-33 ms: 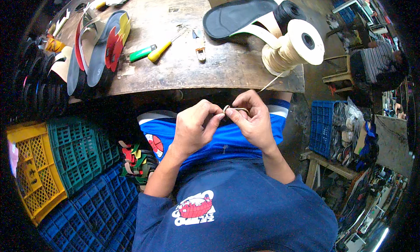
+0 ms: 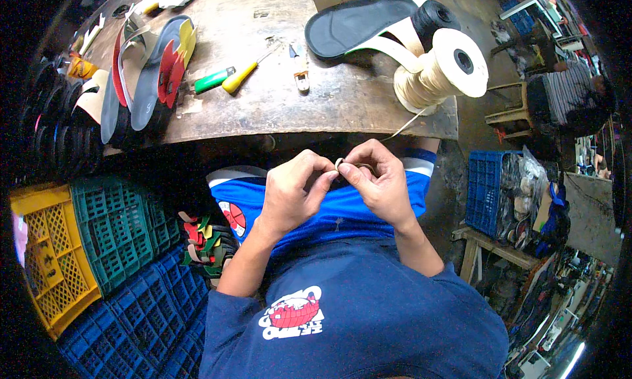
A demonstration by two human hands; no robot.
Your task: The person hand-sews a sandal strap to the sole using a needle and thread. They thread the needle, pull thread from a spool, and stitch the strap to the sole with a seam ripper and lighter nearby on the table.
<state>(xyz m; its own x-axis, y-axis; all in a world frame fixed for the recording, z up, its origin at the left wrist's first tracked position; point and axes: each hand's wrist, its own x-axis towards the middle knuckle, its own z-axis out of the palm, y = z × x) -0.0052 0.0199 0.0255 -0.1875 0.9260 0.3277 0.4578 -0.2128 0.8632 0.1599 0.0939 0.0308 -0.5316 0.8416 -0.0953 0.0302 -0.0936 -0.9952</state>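
Cord (image 2: pixel 338 164), thin and pale, is between the two hands, above the lap and just before the near edge of the table (image 2: pixel 250 124). Only a small piece of it is seen well, a short bend at the fingertips; the rest is covered by the fingers, so its end cannot be found and I cannot tell whether it is knotted. The left hand (image 2: pixel 294 189) has its thumb and forefinger pressed together at this bend, seemingly pinching it, although the contact is too small to see with certainty. The right hand (image 2: pixel 377 187) pinches the cord between thumb and forefinger, with the other fingers curled and partly hidden behind. Compared with the earlier frame, the right forefinger lies lower over the cord, and the longer stretch that showed inside this hand is now mostly covered; the left hand looks almost the same. The bend at the tips stands roughly upright, its rounded top toward the table. Another length of cord goes slantwise from the large spool (image 2: pixel 426 77) down and leftward to behind the right hand, where its path is lost. A black spool (image 2: pixel 435 17) is partly hidden behind the large one.
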